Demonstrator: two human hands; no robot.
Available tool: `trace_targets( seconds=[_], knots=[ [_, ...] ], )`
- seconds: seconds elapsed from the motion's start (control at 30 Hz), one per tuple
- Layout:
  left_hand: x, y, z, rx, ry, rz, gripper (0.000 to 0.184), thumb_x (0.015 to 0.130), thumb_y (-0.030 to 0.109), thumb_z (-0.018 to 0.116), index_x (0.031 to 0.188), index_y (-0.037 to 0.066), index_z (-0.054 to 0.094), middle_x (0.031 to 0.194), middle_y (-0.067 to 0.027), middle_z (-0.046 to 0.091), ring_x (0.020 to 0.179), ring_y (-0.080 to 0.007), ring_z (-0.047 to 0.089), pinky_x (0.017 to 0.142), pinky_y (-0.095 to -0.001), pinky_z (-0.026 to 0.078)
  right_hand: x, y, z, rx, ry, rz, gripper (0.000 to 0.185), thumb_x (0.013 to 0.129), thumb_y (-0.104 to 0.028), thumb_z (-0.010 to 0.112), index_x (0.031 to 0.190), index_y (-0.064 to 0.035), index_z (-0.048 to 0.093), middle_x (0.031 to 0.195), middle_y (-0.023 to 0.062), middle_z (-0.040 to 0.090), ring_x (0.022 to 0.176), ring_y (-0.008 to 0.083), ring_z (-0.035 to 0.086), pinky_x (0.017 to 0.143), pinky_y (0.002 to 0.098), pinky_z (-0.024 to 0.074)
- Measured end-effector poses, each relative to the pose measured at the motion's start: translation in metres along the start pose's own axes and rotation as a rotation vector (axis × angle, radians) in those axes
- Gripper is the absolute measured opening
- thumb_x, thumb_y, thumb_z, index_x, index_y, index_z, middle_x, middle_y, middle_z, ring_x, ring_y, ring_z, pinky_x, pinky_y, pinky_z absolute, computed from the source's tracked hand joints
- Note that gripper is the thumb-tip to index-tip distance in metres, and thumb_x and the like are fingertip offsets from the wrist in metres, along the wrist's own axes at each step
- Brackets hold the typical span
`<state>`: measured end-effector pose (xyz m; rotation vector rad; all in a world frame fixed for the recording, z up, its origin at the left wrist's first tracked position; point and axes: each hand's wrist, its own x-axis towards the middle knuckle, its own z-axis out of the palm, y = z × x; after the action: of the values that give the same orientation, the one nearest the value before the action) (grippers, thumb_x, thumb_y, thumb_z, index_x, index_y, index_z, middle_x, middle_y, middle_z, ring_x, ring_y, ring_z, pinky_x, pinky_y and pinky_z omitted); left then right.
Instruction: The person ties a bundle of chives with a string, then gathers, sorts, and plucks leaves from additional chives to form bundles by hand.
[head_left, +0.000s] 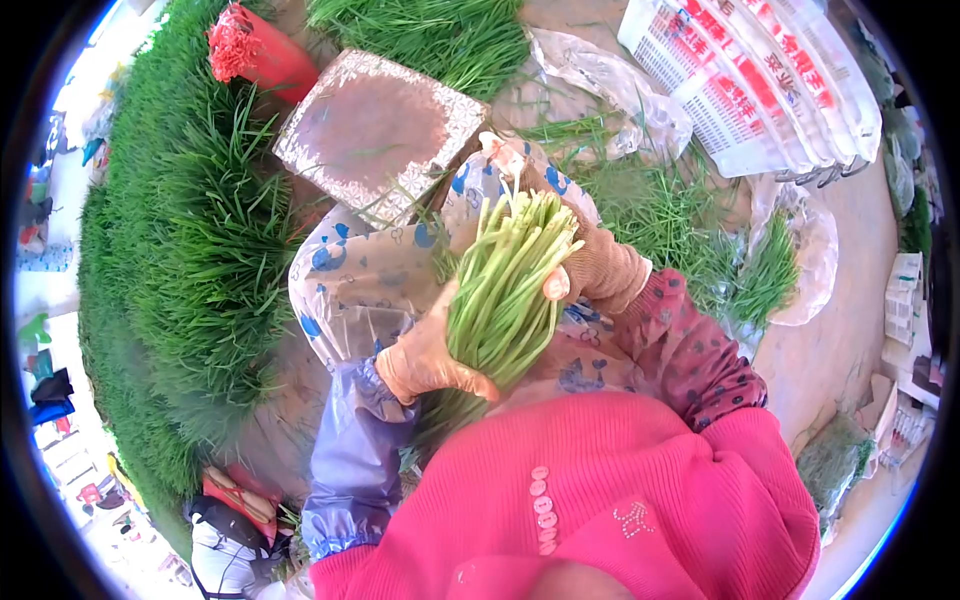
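Note:
A thick bunch of green chives (pixel 505 295) stands over my lap, its pale cut ends up and its leaves running down toward my pink top. My left hand (pixel 430 355), in a thin orange-tinted glove, wraps its lower left side. On the upper right, my right hand (pixel 598 255), in a brown knit glove with a bare thumb tip showing, closes round the stems. Its other fingers are mostly hidden behind the bunch. A clear apron (pixel 345 260) with blue prints covers my knees beneath.
A long bank of chives (pixel 200 270) lines the left side. Ahead are a worn square board (pixel 375 130) and a red roll (pixel 265 55) with frayed strips. Loose chives (pixel 650 200) and plastic sheeting (pixel 620 85) lie to the right, near printed white bags (pixel 750 80).

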<state>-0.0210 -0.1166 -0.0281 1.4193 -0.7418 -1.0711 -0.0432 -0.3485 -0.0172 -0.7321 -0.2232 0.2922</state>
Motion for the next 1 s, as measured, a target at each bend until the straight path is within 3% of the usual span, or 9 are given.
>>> trace_targets(
  seconds=[0.17, 0.27, 0.33, 0.4, 0.47, 0.57, 0.67, 0.77, 1.0],
  knots=[
    [-0.003, 0.010, -0.007, -0.113, 0.147, 0.216, 0.134, 0.053, 0.036, 0.093, 0.154, 0.023, 0.006, 0.159, -0.0142, -0.002, 0.146, -0.0308, 0.007, 0.116, -0.0467, 0.015, 0.001, 0.000, -0.003, -0.082, 0.022, -0.027, 0.114, 0.070, -0.017, 0.083, 0.153, -0.0099, 0.007, 0.122, 0.0093, 0.059, 0.110, 0.0170, 0.056, 0.097, 0.0328, 0.0437],
    [-0.004, 0.032, -0.011, 0.334, 0.169, 0.229, 0.144, 0.049, 0.059, 0.086, 0.151, 0.001, 0.004, 0.146, -0.0236, 0.034, 0.135, -0.0342, 0.037, 0.113, -0.0435, 0.026, 0.003, -0.002, 0.004, -0.037, 0.052, -0.001, 0.107, 0.071, -0.013, 0.082, 0.152, -0.0088, 0.012, 0.123, 0.0084, 0.058, 0.111, 0.0164, 0.055, 0.098, 0.0326, 0.0431],
    [0.007, 0.054, 0.002, 0.451, 0.254, 0.082, 0.139, 0.049, 0.058, 0.088, 0.151, 0.001, 0.012, 0.151, -0.0213, 0.027, 0.141, -0.0298, 0.027, 0.114, -0.0388, 0.022, -0.001, -0.003, 0.011, -0.006, 0.082, 0.044, 0.103, 0.071, -0.012, 0.081, 0.151, -0.0075, 0.017, 0.124, 0.0082, 0.058, 0.112, 0.0162, 0.055, 0.098, 0.0326, 0.0431],
    [0.016, 0.064, 0.011, 0.606, 0.359, -0.093, 0.136, 0.047, 0.062, 0.087, 0.144, -0.008, 0.023, 0.134, -0.0241, 0.051, 0.128, -0.0347, 0.047, 0.109, -0.0382, 0.031, 0.000, -0.008, 0.024, -0.219, 0.154, 0.022, 0.090, 0.072, -0.009, 0.080, 0.146, -0.0039, 0.030, 0.124, 0.0073, 0.057, 0.111, 0.0158, 0.055, 0.099, 0.0325, 0.0429],
    [0.019, 0.074, 0.022, 0.809, 0.319, -0.384, 0.119, 0.050, 0.052, 0.087, 0.140, -0.006, 0.034, 0.114, -0.0231, 0.062, 0.110, -0.0394, 0.058, 0.101, -0.0431, 0.039, -0.009, -0.022, 0.043, -0.309, 0.149, 0.182, 0.082, 0.073, -0.020, 0.083, 0.140, -0.0008, 0.040, 0.129, 0.0071, 0.053, 0.117, 0.0137, 0.049, 0.101, 0.0299, 0.0399],
    [0.024, 0.068, 0.045, 0.913, 0.480, -0.328, 0.098, 0.051, 0.044, 0.086, 0.128, -0.004, 0.047, 0.092, -0.0189, 0.066, 0.090, -0.0360, 0.065, 0.083, -0.0440, 0.049, -0.006, -0.012, 0.043, -0.849, 0.033, -0.189, 0.103, 0.063, -0.047, 0.087, 0.138, 0.0032, 0.037, 0.136, 0.0119, 0.045, 0.120, 0.0210, 0.046, 0.102, 0.0349, 0.0372],
    [0.031, 0.075, 0.035, 0.916, 0.186, -0.472, 0.086, 0.052, 0.044, 0.086, 0.117, -0.003, 0.053, 0.090, -0.0188, 0.067, 0.086, -0.0312, 0.067, 0.073, -0.0420, 0.053, -0.018, -0.005, 0.073, -0.699, 0.268, -0.044, 0.079, 0.070, -0.029, 0.082, 0.131, 0.0016, 0.041, 0.118, 0.0099, 0.054, 0.109, 0.0181, 0.052, 0.096, 0.0331, 0.0415],
    [0.035, 0.059, 0.036, 0.715, 0.355, -0.265, 0.097, 0.055, 0.041, 0.087, 0.127, -0.005, 0.041, 0.094, -0.0194, 0.066, 0.090, -0.0361, 0.065, 0.080, -0.0404, 0.052, -0.010, -0.008, 0.048, -0.644, 0.349, -0.078, 0.041, 0.082, -0.011, 0.066, 0.118, -0.0044, 0.047, 0.106, 0.0059, 0.056, 0.096, 0.0154, 0.054, 0.088, 0.0292, 0.0443],
    [0.007, 0.033, 0.021, 0.700, 0.686, -0.112, 0.137, 0.053, 0.034, 0.090, 0.153, 0.010, 0.000, 0.145, -0.0187, 0.035, 0.131, -0.0366, 0.036, 0.100, -0.0578, 0.032, -0.013, -0.175, 0.039, -0.771, 0.625, -0.469, 0.030, 0.094, -0.020, 0.048, 0.116, -0.0007, 0.052, 0.101, 0.0065, 0.057, 0.094, 0.0200, 0.055, 0.087, 0.0342, 0.0455]
  ],
)
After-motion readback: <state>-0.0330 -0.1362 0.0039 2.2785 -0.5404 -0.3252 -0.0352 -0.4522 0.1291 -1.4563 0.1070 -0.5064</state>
